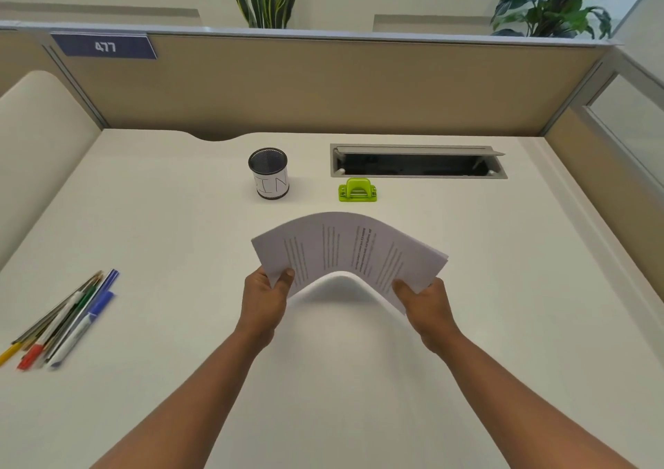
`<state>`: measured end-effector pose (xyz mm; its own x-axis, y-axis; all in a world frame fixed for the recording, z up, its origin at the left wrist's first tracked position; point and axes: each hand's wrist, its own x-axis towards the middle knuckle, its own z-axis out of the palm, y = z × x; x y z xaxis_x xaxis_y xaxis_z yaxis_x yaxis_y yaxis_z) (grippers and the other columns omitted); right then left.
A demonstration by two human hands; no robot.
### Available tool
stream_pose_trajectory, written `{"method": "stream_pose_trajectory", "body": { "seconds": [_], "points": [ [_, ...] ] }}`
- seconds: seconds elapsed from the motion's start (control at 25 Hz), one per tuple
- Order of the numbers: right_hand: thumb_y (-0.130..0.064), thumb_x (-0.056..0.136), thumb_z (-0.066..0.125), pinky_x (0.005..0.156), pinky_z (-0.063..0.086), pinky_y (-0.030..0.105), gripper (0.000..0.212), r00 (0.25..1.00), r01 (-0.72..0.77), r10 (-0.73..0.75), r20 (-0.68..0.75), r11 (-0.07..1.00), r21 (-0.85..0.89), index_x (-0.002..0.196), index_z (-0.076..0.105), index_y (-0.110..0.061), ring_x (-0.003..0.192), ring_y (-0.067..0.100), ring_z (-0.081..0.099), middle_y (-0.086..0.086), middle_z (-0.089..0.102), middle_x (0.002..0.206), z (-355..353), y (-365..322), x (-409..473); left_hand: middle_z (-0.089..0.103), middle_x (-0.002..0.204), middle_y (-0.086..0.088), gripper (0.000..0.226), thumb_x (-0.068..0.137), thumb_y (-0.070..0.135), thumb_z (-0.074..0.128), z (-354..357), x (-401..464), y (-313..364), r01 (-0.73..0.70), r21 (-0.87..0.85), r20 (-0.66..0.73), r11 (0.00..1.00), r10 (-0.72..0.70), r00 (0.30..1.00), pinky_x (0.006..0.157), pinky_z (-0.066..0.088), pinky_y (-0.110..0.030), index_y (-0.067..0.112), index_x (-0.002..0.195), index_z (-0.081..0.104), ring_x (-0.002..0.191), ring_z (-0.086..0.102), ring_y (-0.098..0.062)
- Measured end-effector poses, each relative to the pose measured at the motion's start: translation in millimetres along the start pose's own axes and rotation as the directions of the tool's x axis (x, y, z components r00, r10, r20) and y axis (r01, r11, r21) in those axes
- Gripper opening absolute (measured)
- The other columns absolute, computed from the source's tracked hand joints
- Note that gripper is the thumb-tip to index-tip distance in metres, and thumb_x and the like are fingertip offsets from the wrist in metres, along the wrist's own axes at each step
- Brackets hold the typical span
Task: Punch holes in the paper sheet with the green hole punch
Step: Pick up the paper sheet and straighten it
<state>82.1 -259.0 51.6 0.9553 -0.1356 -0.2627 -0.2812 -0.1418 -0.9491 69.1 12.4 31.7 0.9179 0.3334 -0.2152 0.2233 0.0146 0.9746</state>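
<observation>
A printed paper sheet stack [345, 249] arches upward above the white desk [503, 289], lifted off the surface and casting a shadow below. My left hand [267, 296] pinches its near-left corner, thumb on top. My right hand [422, 298] grips its near-right corner the same way. The green hole punch [357, 190] stands on the desk beyond the paper, a short gap away from the sheet's far edge, untouched.
A black mesh pen cup [268, 173] with a white label stands left of the punch. An open cable tray slot [418, 161] lies behind the punch. Several pens and markers [64, 321] lie at the desk's left. Beige partition walls [323, 84] enclose the desk.
</observation>
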Motion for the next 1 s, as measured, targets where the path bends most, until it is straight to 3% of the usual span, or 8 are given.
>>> {"method": "stream_pose_trajectory", "body": {
  "seconds": [0.16, 0.4, 0.56, 0.72, 0.84, 1.0],
  "points": [
    [-0.011, 0.096, 0.062, 0.078, 0.057, 0.028, 0.022, 1.000, -0.019, 0.019, 0.024, 0.999, -0.033, 0.099, 0.066, -0.033, 0.091, 0.008, 0.067, -0.010, 0.072, 0.100, 2.5, 3.2, -1.6, 0.075, 0.107, 0.010, 0.021, 0.101, 0.011, 0.060, 5.1, -2.7, 1.7, -0.006, 0.032, -0.011, 0.999, 0.007, 1.000, 0.076, 0.052, -0.017, 0.017, 0.118, 0.070, 0.099, 0.070, -0.009],
    [-0.010, 0.096, 0.062, 0.076, 0.053, 0.022, 0.030, 1.000, -0.011, 0.011, 0.010, 1.000, 0.008, 0.100, 0.063, -0.040, 0.097, 0.006, 0.067, -0.015, 0.072, 0.103, -1.3, 3.6, 1.2, 0.076, 0.091, 0.027, 0.021, 0.100, 0.010, 0.061, 6.5, -0.3, 4.4, -0.035, 0.033, -0.042, 0.999, 0.036, 0.998, 0.067, 0.051, -0.007, 0.028, 0.106, 0.070, 0.089, 0.071, 0.004],
    [-0.007, 0.096, 0.061, 0.076, 0.052, 0.024, 0.032, 0.999, -0.026, 0.025, 0.023, 1.000, 0.006, 0.107, 0.062, -0.037, 0.102, 0.011, 0.065, -0.011, 0.071, 0.106, -0.5, 9.0, 0.6, 0.075, 0.097, 0.022, 0.021, 0.100, 0.010, 0.061, 8.0, 1.0, 1.0, -0.001, 0.033, -0.042, 0.999, 0.002, 0.999, 0.070, 0.051, -0.011, 0.027, 0.106, 0.070, 0.093, 0.071, -0.001],
    [-0.005, 0.095, 0.061, 0.076, 0.054, 0.024, 0.035, 0.999, -0.037, 0.037, -0.008, 0.999, 0.040, 0.098, 0.064, -0.040, 0.097, 0.010, 0.067, -0.012, 0.072, 0.102, -1.1, 7.8, 3.2, 0.075, 0.097, 0.022, 0.020, 0.100, 0.012, 0.062, 7.0, 5.6, 0.8, 0.005, 0.050, -0.034, 0.999, -0.003, 0.999, 0.068, 0.052, -0.010, 0.028, 0.107, 0.070, 0.089, 0.071, 0.003],
    [-0.004, 0.094, 0.060, 0.076, 0.055, 0.029, 0.032, 0.998, -0.058, 0.057, 0.024, 0.998, 0.023, 0.097, 0.066, -0.036, 0.098, 0.015, 0.066, -0.007, 0.072, 0.103, -1.9, 7.4, 3.1, 0.074, 0.103, 0.019, 0.020, 0.100, 0.014, 0.062, 5.6, 5.9, 0.5, 0.012, 0.086, 0.021, 0.996, -0.013, 1.000, 0.072, 0.051, -0.014, 0.029, 0.110, 0.070, 0.096, 0.069, -0.002],
    [-0.003, 0.092, 0.064, 0.070, 0.058, 0.028, 0.027, 0.999, -0.033, 0.033, 0.014, 0.998, 0.055, 0.099, 0.071, -0.028, 0.093, 0.017, 0.071, -0.006, 0.076, 0.101, -11.1, -0.8, 10.0, 0.078, 0.097, 0.012, 0.019, 0.100, 0.014, 0.062, -8.0, 16.1, 14.0, 0.017, 0.100, 0.068, 0.995, -0.024, 0.997, 0.069, 0.057, -0.018, 0.028, 0.105, 0.073, 0.089, 0.074, -0.010]
  ]
}}
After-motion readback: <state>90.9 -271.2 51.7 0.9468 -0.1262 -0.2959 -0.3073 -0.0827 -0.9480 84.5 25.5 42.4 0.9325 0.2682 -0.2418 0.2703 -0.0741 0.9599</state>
